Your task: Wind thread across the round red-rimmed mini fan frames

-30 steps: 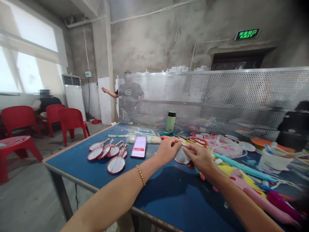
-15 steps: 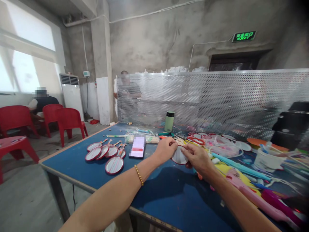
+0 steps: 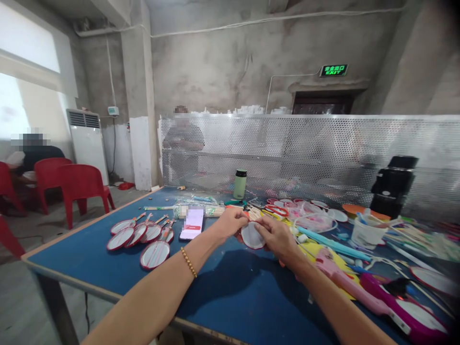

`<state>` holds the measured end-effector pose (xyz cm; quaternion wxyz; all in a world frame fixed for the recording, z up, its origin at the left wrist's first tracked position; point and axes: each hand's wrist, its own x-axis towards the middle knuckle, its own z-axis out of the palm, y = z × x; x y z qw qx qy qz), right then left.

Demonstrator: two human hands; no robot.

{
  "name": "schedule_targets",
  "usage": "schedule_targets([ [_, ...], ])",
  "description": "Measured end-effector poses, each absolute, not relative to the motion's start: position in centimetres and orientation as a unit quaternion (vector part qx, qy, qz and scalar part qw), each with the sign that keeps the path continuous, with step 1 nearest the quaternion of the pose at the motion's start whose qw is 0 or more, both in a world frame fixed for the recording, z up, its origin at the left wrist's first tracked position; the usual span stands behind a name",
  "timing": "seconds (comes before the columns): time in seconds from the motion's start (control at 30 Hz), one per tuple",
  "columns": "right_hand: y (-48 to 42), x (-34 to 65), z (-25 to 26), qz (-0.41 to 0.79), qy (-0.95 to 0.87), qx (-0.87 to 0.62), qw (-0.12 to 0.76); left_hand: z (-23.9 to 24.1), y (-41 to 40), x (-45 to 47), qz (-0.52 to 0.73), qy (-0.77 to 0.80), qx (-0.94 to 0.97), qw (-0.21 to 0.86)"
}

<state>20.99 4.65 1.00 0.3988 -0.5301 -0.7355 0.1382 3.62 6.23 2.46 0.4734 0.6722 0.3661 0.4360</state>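
Between my hands, above the blue table, is a small round white disc with a red rim. My right hand is closed on its right edge, thumb and fingers pinching it. Closed at the disc's upper left edge, my left hand has its fingertips pressed together; whatever small part lies inside them is hidden. To the left lie several similar red-rimmed discs with sticks, overlapping in a loose group. Beside my left wrist rests a phone with its screen lit.
A green bottle stands by the perforated metal screen. On the right are red-handled scissors, a white tub of tools, a pink glue gun and a magenta device. A person stands behind the screen.
The view has turned slightly right, so everything sits further left. Both hands still hold the disc; their grip looks much the same.
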Motion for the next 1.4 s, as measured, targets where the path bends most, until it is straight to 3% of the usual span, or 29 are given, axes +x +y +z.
schedule_targets([
  [0.8,4.4,21.2,1.9,0.236,-0.689,-0.52,0.446,2.5,6.1,3.5,0.47,0.29,0.676,0.487],
  [1.4,4.1,21.9,2.6,0.316,-0.709,-0.447,0.446,3.0,6.4,2.1,0.415,0.18,0.683,0.574],
])
